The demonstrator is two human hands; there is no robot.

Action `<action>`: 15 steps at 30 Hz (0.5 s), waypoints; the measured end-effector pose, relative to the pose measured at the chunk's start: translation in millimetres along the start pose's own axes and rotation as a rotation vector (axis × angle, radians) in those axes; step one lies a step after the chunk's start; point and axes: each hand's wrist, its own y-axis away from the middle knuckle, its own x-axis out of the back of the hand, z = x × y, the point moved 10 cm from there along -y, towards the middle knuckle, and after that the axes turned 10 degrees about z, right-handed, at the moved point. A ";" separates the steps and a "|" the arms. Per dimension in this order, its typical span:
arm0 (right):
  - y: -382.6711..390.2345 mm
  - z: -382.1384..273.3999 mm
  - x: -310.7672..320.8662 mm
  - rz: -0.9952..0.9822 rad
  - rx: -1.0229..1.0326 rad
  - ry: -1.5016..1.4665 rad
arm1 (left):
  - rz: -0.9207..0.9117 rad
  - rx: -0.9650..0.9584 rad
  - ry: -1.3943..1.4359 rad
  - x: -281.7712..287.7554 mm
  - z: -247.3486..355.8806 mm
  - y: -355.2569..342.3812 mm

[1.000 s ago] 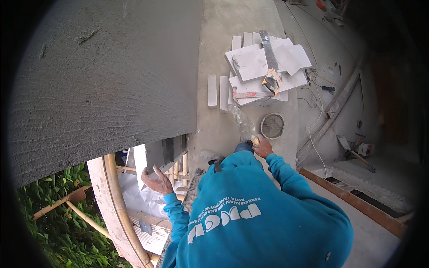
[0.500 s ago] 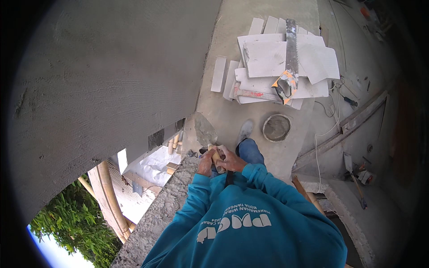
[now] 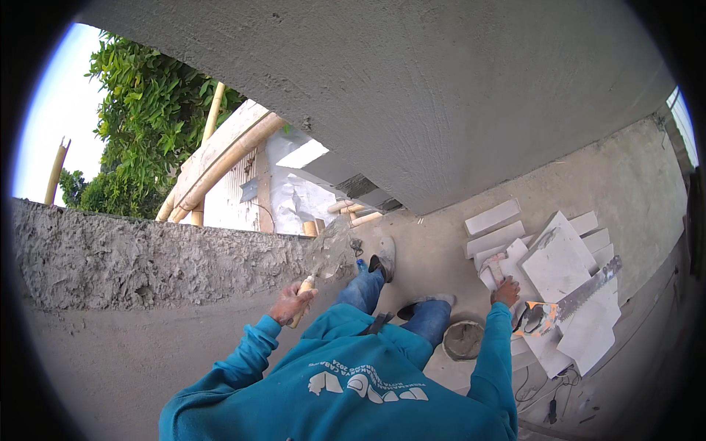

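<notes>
My left hand (image 3: 291,303) is closed round the pale wooden handle of a trowel (image 3: 331,250). The trowel's mortar-smeared blade points away from me, in front of the rough top of the low wall. Over at the stack of white lightweight blocks (image 3: 560,253), my right hand (image 3: 506,291) has its fingers round the handle of a hammer (image 3: 495,266), which lies at the stack's near left side. A handsaw (image 3: 588,288) with an orange and black grip rests across the blocks, just right of that hand. Below my right forearm's inner side sits a round bucket (image 3: 463,340) of grey mortar.
On the left runs a low wall (image 3: 147,257) with a rough mortar top. A grey plastered wall (image 3: 456,110) rises ahead. Bamboo poles (image 3: 228,165) and green foliage (image 3: 158,110) are beyond the opening. Cables and a screwdriver (image 3: 552,410) lie at lower right.
My hands have parted: the left now holds the trowel alone, while the right has reached out to the hammer on the blocks. My view has turned to the left.
</notes>
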 end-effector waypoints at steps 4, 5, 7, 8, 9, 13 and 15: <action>-6.7 12.3 -25.2 0.006 -0.071 -0.177 | 0.203 -0.122 0.170 43.1 24.4 -3.8; 0.0 8.9 -21.0 0.016 -0.082 -0.252 | 0.266 -0.150 0.209 56.8 28.1 -6.0; 15.7 -2.4 -2.0 0.049 -0.086 -0.317 | 0.370 -0.207 0.288 83.6 40.4 -17.2; 19.8 -9.3 9.4 0.077 -0.082 -0.313 | 0.413 -0.243 0.327 97.2 51.6 -28.4; 23.0 -15.3 16.0 0.056 -0.107 -0.364 | 0.455 -0.287 0.362 112.3 69.3 -35.6; 46.3 -31.1 41.3 0.050 -0.233 -0.450 | 0.548 -0.440 0.377 168.3 126.5 -107.1; 66.9 -48.9 57.1 0.026 -0.247 -0.465 | 0.625 -0.470 0.292 196.8 152.6 -148.7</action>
